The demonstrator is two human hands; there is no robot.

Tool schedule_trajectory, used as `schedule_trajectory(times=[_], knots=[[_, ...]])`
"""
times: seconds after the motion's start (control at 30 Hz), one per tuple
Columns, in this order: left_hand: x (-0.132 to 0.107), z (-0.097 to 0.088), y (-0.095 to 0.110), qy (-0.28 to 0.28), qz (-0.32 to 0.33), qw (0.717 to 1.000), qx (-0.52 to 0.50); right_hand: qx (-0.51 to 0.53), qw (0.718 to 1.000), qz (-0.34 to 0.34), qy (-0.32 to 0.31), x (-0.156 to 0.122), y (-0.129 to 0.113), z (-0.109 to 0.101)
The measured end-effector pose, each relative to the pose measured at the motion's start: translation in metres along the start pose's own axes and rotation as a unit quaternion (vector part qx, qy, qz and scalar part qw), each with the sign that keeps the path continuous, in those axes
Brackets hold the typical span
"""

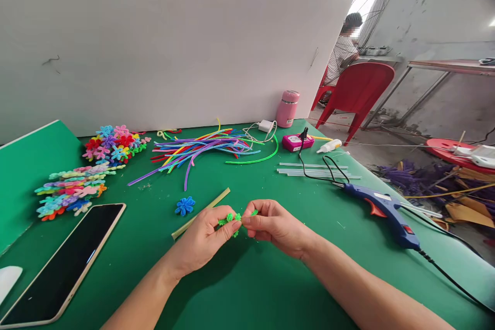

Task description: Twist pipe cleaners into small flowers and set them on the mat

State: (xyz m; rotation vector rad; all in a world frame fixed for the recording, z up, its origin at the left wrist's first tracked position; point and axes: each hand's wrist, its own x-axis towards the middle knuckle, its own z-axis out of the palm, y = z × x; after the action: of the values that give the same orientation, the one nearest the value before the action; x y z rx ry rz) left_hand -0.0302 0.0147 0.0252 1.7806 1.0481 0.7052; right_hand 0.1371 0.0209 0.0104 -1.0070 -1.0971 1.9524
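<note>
Over the front middle of the green table, my left hand (207,240) pinches a bright green pipe-cleaner flower (231,218) between thumb and fingers. My right hand (273,224) meets it from the right, its thumb and fingertips closed on the flower's right side. Fingers cover part of the green loops. A finished-looking blue pipe-cleaner flower (184,205) lies just left of my hands. Behind my left hand, a flat tan strip (211,207) rests at a slant on the table.
Loose pipe cleaners (204,147) lie at the back, with piled colourful flowers (112,144) to the left. A phone (64,263) is front left. At right are a blue glue gun (381,209), clear glue sticks (315,170) and a pink flask (288,108). A person sits beyond a red chair (359,87).
</note>
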Motion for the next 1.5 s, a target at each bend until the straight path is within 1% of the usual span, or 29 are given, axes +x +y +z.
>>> schedule_trajectory(times=[0.27,0.4,0.47,0.53,0.63,0.73,0.83,0.93,1.03,1.17,1.37,1.5], knots=[[-0.001,-0.006,0.001,-0.051,-0.014,0.997,-0.053,0.038,0.998,0.046,-0.008,-0.003,-0.003,0.003],[-0.001,-0.008,-0.002,-0.064,-0.032,0.995,-0.075,0.035,0.998,0.042,-0.015,-0.004,-0.002,0.005],[0.000,-0.006,-0.006,-0.055,-0.049,0.992,-0.102,0.002,1.000,0.009,-0.011,-0.003,-0.001,0.005],[0.001,-0.002,-0.011,-0.035,-0.073,0.985,-0.154,-0.048,0.998,-0.041,0.001,-0.003,0.000,0.006],[0.003,0.004,-0.018,-0.006,-0.103,0.963,-0.248,-0.113,0.988,-0.101,0.013,-0.002,0.003,0.006],[0.003,0.009,-0.020,0.012,-0.120,0.944,-0.307,-0.152,0.980,-0.130,0.005,-0.003,0.006,0.008],[0.004,0.011,-0.019,0.029,-0.125,0.933,-0.336,-0.168,0.975,-0.141,0.013,-0.003,0.009,0.010],[0.005,0.013,-0.018,0.044,-0.125,0.917,-0.375,-0.141,0.979,-0.147,0.028,-0.002,0.009,0.012],[0.006,0.012,-0.019,0.033,-0.114,0.907,-0.403,-0.098,0.982,-0.158,0.036,0.000,0.008,0.012],[0.006,0.011,-0.020,0.014,-0.114,0.904,-0.413,-0.087,0.981,-0.162,0.053,0.002,0.007,0.009],[0.005,0.012,-0.020,0.053,-0.115,0.910,-0.395,-0.124,0.977,-0.163,0.061,0.003,0.012,0.004],[0.005,0.012,-0.019,0.053,-0.124,0.912,-0.388,-0.198,0.960,-0.182,0.081,0.000,0.010,0.005]])
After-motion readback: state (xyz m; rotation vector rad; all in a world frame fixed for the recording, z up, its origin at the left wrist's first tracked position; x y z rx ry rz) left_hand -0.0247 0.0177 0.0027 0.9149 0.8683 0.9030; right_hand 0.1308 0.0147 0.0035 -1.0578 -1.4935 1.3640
